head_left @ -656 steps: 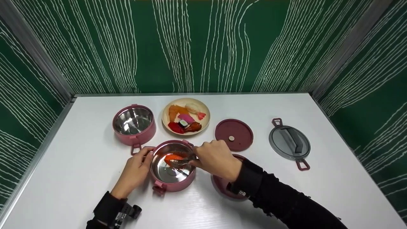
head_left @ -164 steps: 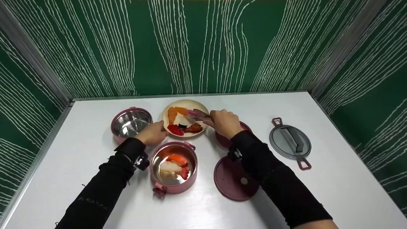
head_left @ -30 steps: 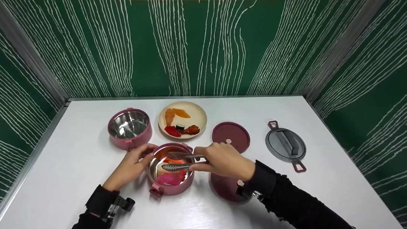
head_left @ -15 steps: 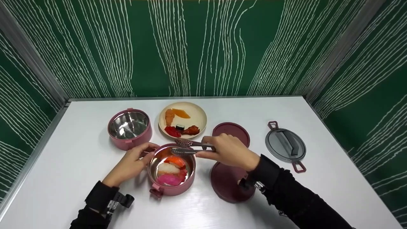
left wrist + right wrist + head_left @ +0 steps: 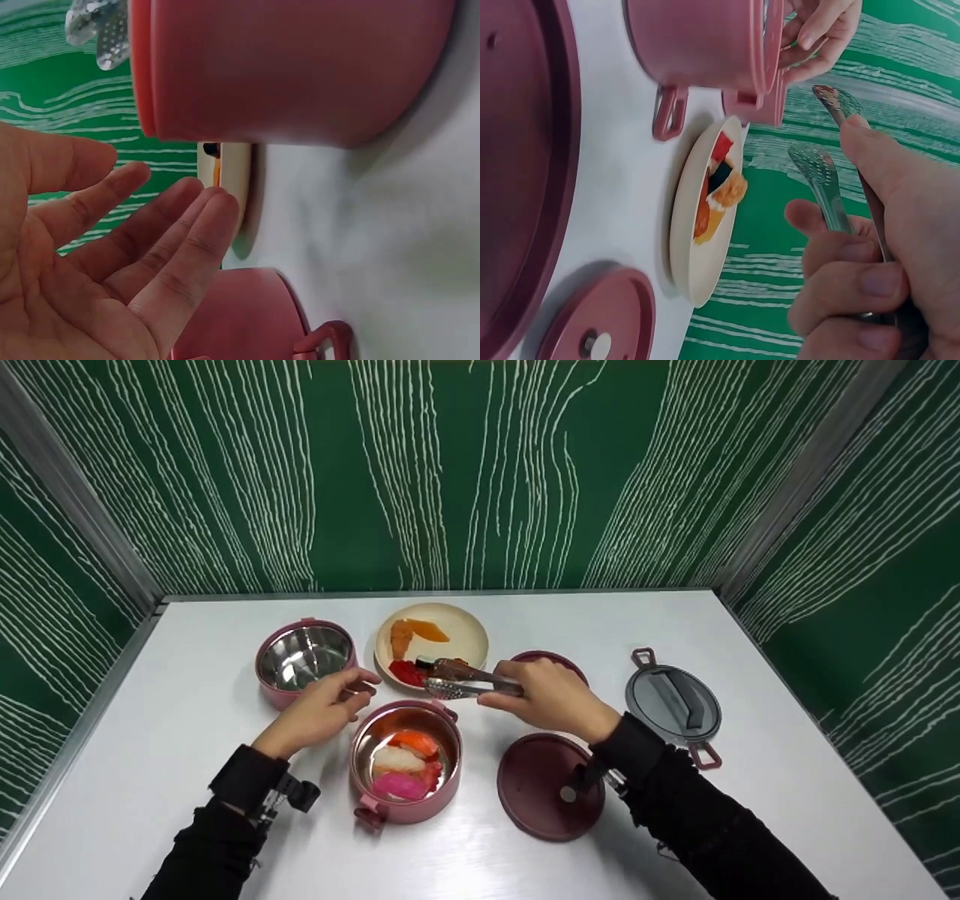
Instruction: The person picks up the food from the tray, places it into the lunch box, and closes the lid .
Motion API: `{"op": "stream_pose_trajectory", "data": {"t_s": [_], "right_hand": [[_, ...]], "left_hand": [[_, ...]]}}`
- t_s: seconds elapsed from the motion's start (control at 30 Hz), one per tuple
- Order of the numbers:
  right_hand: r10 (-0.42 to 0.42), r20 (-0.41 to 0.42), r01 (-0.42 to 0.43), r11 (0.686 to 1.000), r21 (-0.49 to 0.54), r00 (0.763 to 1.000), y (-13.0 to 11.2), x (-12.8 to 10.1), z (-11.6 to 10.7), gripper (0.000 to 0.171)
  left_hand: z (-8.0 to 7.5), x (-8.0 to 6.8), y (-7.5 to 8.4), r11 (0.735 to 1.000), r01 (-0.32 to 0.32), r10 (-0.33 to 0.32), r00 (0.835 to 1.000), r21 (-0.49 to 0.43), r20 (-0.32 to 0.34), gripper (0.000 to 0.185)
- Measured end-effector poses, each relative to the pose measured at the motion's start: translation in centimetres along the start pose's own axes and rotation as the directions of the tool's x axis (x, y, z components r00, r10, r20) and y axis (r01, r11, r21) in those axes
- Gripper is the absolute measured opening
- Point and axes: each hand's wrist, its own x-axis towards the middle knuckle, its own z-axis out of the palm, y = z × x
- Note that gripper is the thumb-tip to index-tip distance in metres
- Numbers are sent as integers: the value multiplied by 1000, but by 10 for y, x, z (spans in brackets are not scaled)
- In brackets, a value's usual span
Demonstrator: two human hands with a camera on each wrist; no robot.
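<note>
- While my right hand (image 5: 551, 701) grips one pair of metal tongs (image 5: 461, 679), their tips stand apart, holding nothing, over the near edge of the plate (image 5: 471, 631).
- My left hand (image 5: 319, 712) lies open and relaxed, holding nothing, between the two pink pots.
- I count two pots: the near pot (image 5: 405, 761) with three sushi pieces, the far pot (image 5: 304, 660) bare inside.
- Two round maroon lids (image 5: 551, 787) and one grey lid (image 5: 673, 701) lie on the table (image 5: 787, 780).
- Half a second ago the tongs hovered over the near pot and my left hand touched its rim; both have since moved toward the plate.
- Both forearms reach forward, sleeves black.
</note>
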Motion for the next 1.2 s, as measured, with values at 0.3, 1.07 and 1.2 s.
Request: {"op": "stream_pose_trajectory", "data": {"t_s": [0.3, 1.07, 1.2], "right_hand": [[111, 48, -112, 994, -1, 993, 23, 16, 0, 39], [242, 137, -224, 965, -136, 960, 40, 39, 11, 43], [257, 153, -239, 963, -126, 954, 39, 44, 13, 42]], "left_hand": [[-4, 16, 3, 989, -4, 4, 1000, 146, 0, 30], [4, 39, -8, 967, 36, -61, 994, 252, 92, 43], [4, 40, -10, 970, 34, -60, 993, 239, 101, 47]]}}
